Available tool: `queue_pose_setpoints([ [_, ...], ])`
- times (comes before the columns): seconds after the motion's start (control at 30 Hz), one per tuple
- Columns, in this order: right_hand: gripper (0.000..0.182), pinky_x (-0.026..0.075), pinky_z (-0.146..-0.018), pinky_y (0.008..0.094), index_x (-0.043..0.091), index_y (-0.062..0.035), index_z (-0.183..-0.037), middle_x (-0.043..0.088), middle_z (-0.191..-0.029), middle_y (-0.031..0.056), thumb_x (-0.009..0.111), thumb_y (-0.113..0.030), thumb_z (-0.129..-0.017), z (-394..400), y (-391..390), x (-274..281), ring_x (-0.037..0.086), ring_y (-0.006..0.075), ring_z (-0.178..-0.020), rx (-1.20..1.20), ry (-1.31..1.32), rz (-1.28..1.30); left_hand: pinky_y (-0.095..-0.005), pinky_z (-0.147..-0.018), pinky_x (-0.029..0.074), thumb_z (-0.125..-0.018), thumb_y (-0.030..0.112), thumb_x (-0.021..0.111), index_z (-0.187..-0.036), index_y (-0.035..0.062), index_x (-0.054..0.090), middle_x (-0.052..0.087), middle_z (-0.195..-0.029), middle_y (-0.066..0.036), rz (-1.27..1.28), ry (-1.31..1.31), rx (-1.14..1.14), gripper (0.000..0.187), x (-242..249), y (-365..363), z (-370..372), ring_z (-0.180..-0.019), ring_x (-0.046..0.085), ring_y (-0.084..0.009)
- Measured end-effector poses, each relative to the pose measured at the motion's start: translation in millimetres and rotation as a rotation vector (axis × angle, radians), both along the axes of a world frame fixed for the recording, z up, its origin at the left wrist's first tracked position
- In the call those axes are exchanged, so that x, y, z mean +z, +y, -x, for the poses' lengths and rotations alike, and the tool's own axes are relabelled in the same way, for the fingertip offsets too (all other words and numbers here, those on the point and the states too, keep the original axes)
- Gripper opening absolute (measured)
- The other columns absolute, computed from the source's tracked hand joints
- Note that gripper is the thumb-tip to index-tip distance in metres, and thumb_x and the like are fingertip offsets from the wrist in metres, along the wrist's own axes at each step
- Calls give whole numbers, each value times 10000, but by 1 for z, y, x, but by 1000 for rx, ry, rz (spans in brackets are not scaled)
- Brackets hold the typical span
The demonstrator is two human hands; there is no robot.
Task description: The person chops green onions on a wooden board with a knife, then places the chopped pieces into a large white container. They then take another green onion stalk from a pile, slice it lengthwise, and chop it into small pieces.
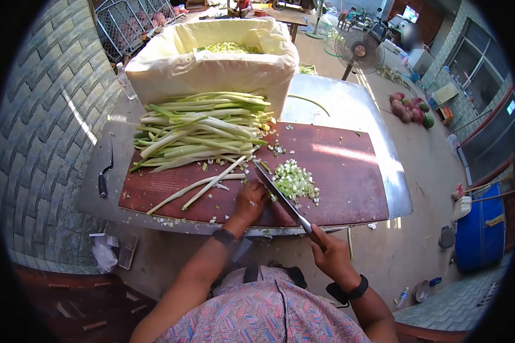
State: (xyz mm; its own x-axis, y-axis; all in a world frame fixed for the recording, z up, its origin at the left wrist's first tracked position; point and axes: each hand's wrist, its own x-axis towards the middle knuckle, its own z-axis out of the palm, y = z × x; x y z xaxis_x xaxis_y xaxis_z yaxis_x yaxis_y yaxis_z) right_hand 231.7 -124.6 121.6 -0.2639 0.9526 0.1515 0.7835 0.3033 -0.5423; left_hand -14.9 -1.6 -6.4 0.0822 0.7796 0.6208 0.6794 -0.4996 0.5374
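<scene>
the right hand [333,256], just off the near edge of the worktop [326,94], is closed around the handle of a knife [286,201]. the blade slants over a red-brown board [349,194], its tip pointing toward the far left. the left hand [250,201] is curled low over the board by the near edge, close to the blade's left side; its fingertips are hidden, so i cannot tell what they grip. a heap of long green onion stalks [194,131] covers the board's far left corner, with a few loose ones lying nearer the left hand. chopped pieces [296,182] sit in a pile just right of the blade. toward the worktop's far edge stands a cloth-lined box [206,74] with chopped greens [229,48] inside. a second knife [103,182] lies by the worktop's left edge.
</scene>
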Motion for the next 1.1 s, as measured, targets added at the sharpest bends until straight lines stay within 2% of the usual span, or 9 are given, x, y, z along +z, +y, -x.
queue_pose_setpoints([
  [0.1,503,507,-598,417,594,-124,-1274,643,-757,191,707,-90,-784,12,10,-4,650,366,-688,-15,-26,48,-419,-720,484,-721,63,674,-769,42,621,588,-828,-114,29,-1,8,74,2,-1,0,-828,570,-330],
  [0.23,501,512,-613,417,585,-122,-1287,654,-785,205,695,-93,-799,28,40,-44,651,387,-714,-23,-41,58,-411,-724,482,-727,51,665,-795,40,621,585,-830,-123,35,41,-43,82,5,-1,3,-819,569,-330],
  [0.37,488,533,-662,387,581,-106,-1291,676,-867,224,685,-86,-814,29,49,-65,683,370,-783,-80,193,1,-412,-736,478,-730,30,673,-823,35,628,579,-826,-133,-12,1,-94,104,5,-5,7,-820,567,-336],
  [0.43,482,538,-677,374,582,-100,-1289,681,-895,227,681,-82,-818,22,46,-66,692,361,-806,-71,258,-24,-413,-739,476,-729,22,675,-828,37,630,582,-835,-133,6,-10,-86,110,4,-7,7,-821,568,-337],
  [0.5,465,505,-603,430,589,-120,-1275,659,-796,192,682,-136,-820,17,36,-61,652,365,-680,-62,299,-138,-414,-742,474,-728,14,678,-832,40,632,585,-844,-133,27,-21,-77,117,3,-8,7,-823,569,-338],
  [0.63,480,498,-586,435,587,-137,-1280,647,-767,177,685,-137,-811,-2,9,-33,640,357,-661,-47,246,-160,-416,-748,467,-738,12,668,-832,37,615,580,-852,-129,30,9,-75,111,-1,-4,1,-834,563,-340],
  [0.83,493,471,-553,449,588,-155,-1279,605,-700,166,690,-142,-797,-9,-2,-12,614,356,-629,-10,65,-52,-421,-750,462,-748,22,657,-834,35,609,574,-856,-131,41,-7,-72,100,0,1,-6,-841,553,-346],
  [0.9,498,518,-609,400,595,-113,-1272,661,-807,211,705,-78,-787,1,5,-7,666,366,-708,-38,17,59,-422,-750,463,-746,25,657,-830,35,610,574,-857,-132,45,-12,-65,96,0,1,-5,-840,554,-346],
  [1.1,488,521,-617,380,592,-108,-1276,661,-817,221,691,-79,-799,29,53,-57,669,366,-706,-95,175,-13,-412,-740,469,-722,19,675,-797,48,614,578,-814,-116,75,47,-93,100,7,-1,0,-839,555,-326],
])
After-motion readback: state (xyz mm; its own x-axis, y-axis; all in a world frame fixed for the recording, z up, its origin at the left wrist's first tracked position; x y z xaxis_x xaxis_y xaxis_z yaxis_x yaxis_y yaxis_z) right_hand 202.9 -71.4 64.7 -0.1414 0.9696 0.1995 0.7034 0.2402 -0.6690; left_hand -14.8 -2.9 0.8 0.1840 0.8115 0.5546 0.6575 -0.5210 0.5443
